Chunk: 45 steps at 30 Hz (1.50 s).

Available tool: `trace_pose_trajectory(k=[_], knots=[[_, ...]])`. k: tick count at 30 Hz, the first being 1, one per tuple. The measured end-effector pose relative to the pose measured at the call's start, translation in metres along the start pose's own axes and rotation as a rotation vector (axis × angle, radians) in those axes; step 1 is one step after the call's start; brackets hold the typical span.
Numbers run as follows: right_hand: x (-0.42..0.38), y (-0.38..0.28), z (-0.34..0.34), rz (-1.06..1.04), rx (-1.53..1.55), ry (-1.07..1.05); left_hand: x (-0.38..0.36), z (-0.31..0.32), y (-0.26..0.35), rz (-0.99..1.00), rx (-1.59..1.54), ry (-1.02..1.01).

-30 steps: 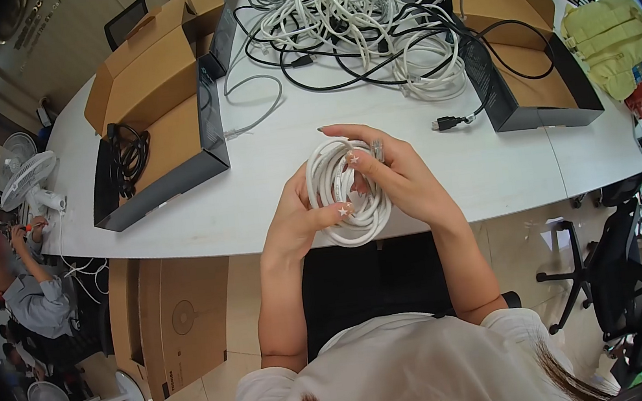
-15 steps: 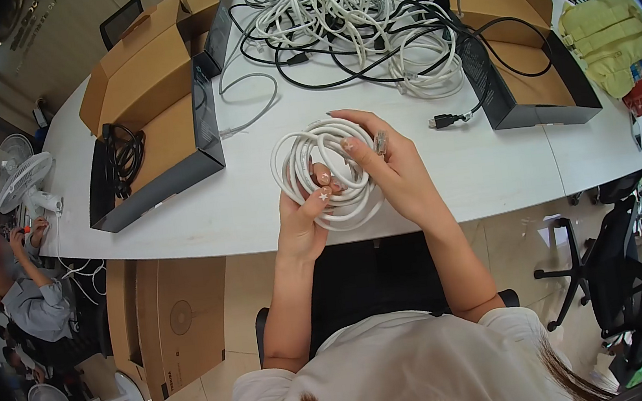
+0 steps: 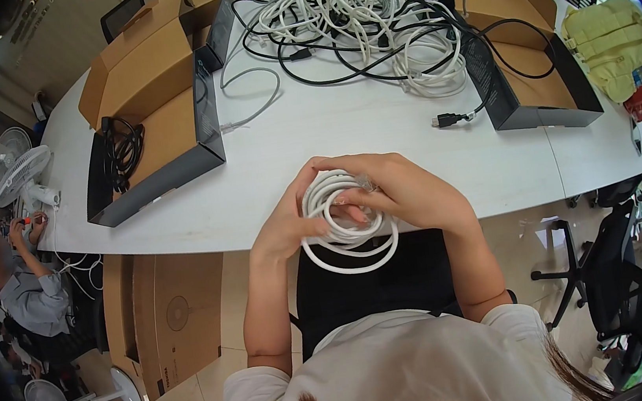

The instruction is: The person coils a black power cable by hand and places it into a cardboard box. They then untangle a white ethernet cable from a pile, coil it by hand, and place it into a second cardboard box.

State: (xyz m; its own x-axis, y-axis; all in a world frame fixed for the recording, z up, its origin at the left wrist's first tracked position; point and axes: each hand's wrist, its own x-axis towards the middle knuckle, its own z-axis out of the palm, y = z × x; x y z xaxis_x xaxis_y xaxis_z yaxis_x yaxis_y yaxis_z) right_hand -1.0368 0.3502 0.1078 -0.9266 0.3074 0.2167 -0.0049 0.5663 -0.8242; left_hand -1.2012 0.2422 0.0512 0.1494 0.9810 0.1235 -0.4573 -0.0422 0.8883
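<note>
A coil of white cable (image 3: pixel 353 258) is held between both hands at the table's front edge, its lower loops hanging over the edge. My left hand (image 3: pixel 286 224) wraps the coil's left side, thumb across the loops. My right hand (image 3: pixel 407 191) grips the right side, with fingers reaching into the middle of the coil and a clear plug by them. Beyond the hands lies a tangled pile of white and grey cables (image 3: pixel 330 1) with black cables (image 3: pixel 323 81) around it. A black plug (image 3: pixel 450 119) rests on the table to the right.
An open box (image 3: pixel 166 159) at the left holds a coiled black cable (image 3: pixel 124 152). Another open box (image 3: pixel 535 97) stands right, near a yellow-green bag (image 3: pixel 612 48). A person (image 3: pixel 27 293) sits far left by a white fan (image 3: pixel 21 175). A black chair (image 3: pixel 375 289) is below the table edge.
Both hands have drawn the white coil down towards the body and over the table edge. My left hand has moved up around the coil's side, and my right hand has turned inward.
</note>
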Motion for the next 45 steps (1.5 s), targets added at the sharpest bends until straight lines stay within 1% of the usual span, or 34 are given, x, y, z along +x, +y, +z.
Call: trace_pose_trajectory(k=[1,4,5,8,9,12,13,16,17,20,21,24,25,28,29,32,33,36,37,40,41,43,44,45], knots=[[0.001,0.001,0.000,-0.044,-0.030,0.024,0.000,0.010,0.007,-0.034,0.030,0.080],[0.005,0.005,0.001,0.028,0.199,0.158,-0.001,0.012,-0.003,0.055,0.017,0.243],[0.006,0.007,0.002,0.015,0.236,0.235,0.000,0.011,-0.006,0.129,0.015,0.228],[0.007,0.015,0.006,-0.020,0.342,0.473,0.001,0.021,-0.009,0.176,-0.016,0.440],[0.006,0.020,0.003,-0.051,0.265,0.487,0.002,0.021,-0.011,0.228,0.054,0.458],[0.004,0.017,-0.001,-0.018,0.301,0.576,0.008,0.024,-0.018,0.360,-0.088,0.563],[0.006,0.013,0.002,0.015,0.296,0.672,0.008,0.023,-0.019,0.406,-0.038,0.518],[-0.007,0.025,-0.005,0.119,0.453,0.669,0.012,0.027,-0.020,0.533,0.049,0.534],[-0.005,0.029,0.000,0.072,0.478,0.749,0.013,0.024,-0.022,0.573,0.068,0.537],[-0.013,0.032,-0.001,0.055,0.835,0.675,0.012,0.024,-0.024,0.597,0.047,0.574],[-0.012,0.030,0.002,0.114,0.934,0.704,0.013,0.024,-0.025,0.604,0.036,0.558],[-0.010,0.023,-0.002,0.169,0.910,0.615,0.017,0.028,-0.031,0.623,0.002,0.510],[-0.008,0.021,-0.001,0.147,0.851,0.622,0.019,0.032,-0.033,0.602,0.070,0.572],[0.005,0.015,0.008,0.057,0.680,0.763,0.022,0.045,-0.037,0.592,0.124,0.603],[0.004,0.013,0.010,0.059,0.609,0.745,0.024,0.049,-0.039,0.598,0.133,0.648],[0.009,0.021,0.018,-0.124,0.217,0.775,0.023,0.056,-0.043,0.609,0.155,0.655],[0.005,0.018,0.019,-0.018,0.314,0.740,0.022,0.058,-0.041,0.600,0.122,0.661],[0.007,0.019,0.023,-0.066,0.351,0.619,0.018,0.054,-0.039,0.603,0.046,0.559],[0.001,0.014,0.019,0.065,0.559,0.478,0.017,0.054,-0.037,0.579,0.020,0.530],[-0.006,0.006,0.012,0.078,0.490,0.333,0.022,0.052,-0.039,0.598,-0.047,0.551],[-0.007,0.006,0.016,0.028,0.419,0.442,0.023,0.052,-0.038,0.591,-0.039,0.551],[-0.012,0.004,0.011,0.151,0.465,0.416,0.019,0.055,-0.036,0.532,0.059,0.521],[-0.015,0.003,0.007,0.214,0.485,0.406,0.022,0.057,-0.034,0.556,0.169,0.551],[-0.018,0.008,0.009,0.119,0.319,0.497,0.026,0.059,-0.032,0.581,0.279,0.579]])
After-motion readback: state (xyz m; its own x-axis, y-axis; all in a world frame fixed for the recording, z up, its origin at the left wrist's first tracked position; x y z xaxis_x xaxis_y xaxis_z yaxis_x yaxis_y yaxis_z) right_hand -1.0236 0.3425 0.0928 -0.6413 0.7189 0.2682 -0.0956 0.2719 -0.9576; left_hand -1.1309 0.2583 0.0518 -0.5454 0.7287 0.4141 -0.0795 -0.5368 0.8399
